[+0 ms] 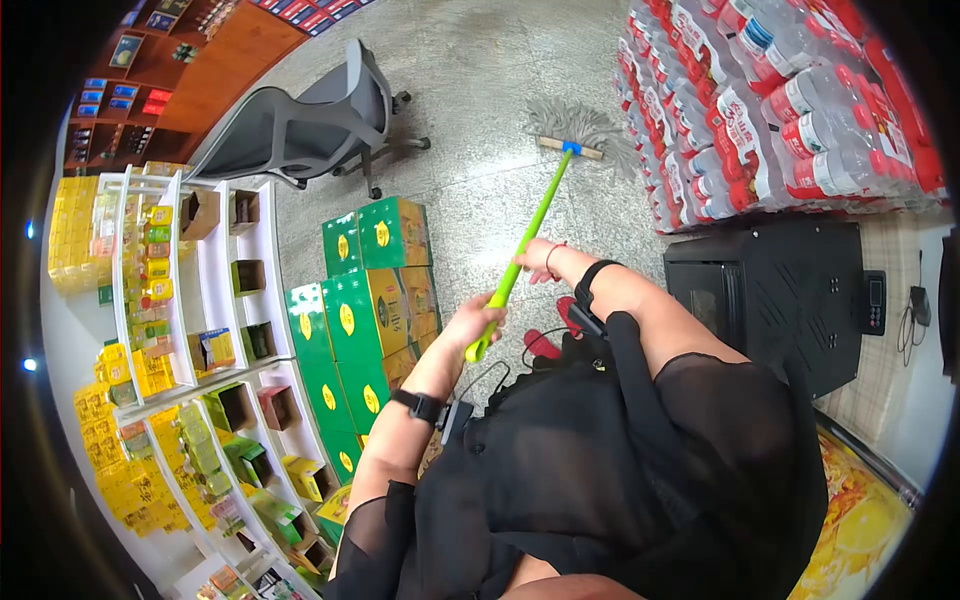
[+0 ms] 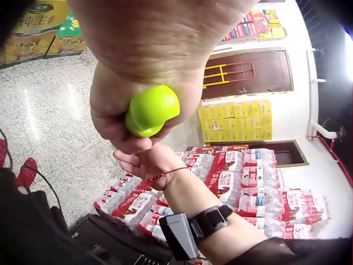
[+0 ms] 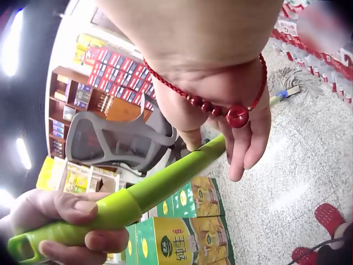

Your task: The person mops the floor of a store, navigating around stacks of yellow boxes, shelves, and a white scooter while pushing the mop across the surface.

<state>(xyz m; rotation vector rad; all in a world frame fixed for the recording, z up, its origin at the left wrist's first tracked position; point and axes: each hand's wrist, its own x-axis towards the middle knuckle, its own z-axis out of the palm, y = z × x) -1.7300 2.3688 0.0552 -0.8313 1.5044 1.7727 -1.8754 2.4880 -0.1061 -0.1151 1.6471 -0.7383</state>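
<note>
A mop with a long green handle (image 1: 540, 215) slants across the floor, its grey strand head (image 1: 580, 125) lying flat beyond the hands. The left hand (image 1: 478, 322) has its fingers wrapped round the handle's lower end; in the left wrist view the green end cap (image 2: 154, 109) pokes out of that fist. Farther up the handle is the right hand (image 1: 540, 258). In the right wrist view, this hand (image 3: 220, 110) holds the handle (image 3: 176, 175) between thumb and fingers, with several fingertips hanging down past it. Its palm side is partly hidden.
Shrink-wrapped bottle packs (image 1: 760, 110) are stacked at the right, above a black appliance (image 1: 770, 300). Green cartons (image 1: 365, 310) stand left of the hands, beside white shelves (image 1: 215, 300). A grey office chair (image 1: 310, 125) stands at the upper left. Red shoes (image 1: 542, 345) show below.
</note>
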